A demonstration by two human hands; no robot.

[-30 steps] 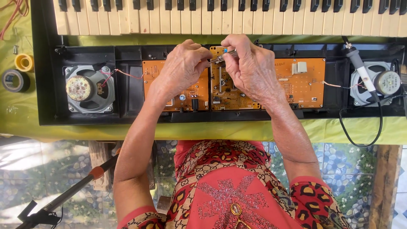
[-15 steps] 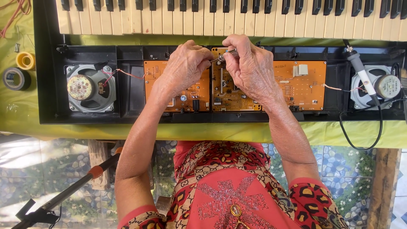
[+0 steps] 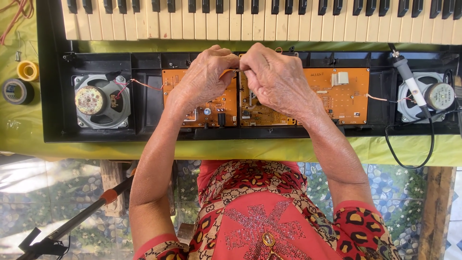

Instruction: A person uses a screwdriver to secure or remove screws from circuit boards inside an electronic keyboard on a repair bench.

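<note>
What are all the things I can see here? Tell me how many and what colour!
keyboard keys: one row, cream and black, along the top
keyboard case: one, black, opened, on the green cloth
circuit boards: two, orange, middle of the case
speakers: two, grey, one at each end
soldering iron: one, grey with black cord, on the right speaker
tape rolls: two, one yellow, one black, far left
left hand: over the boards, fingertips meeting the other hand
right hand: pinching something small, too tiny to tell
</note>
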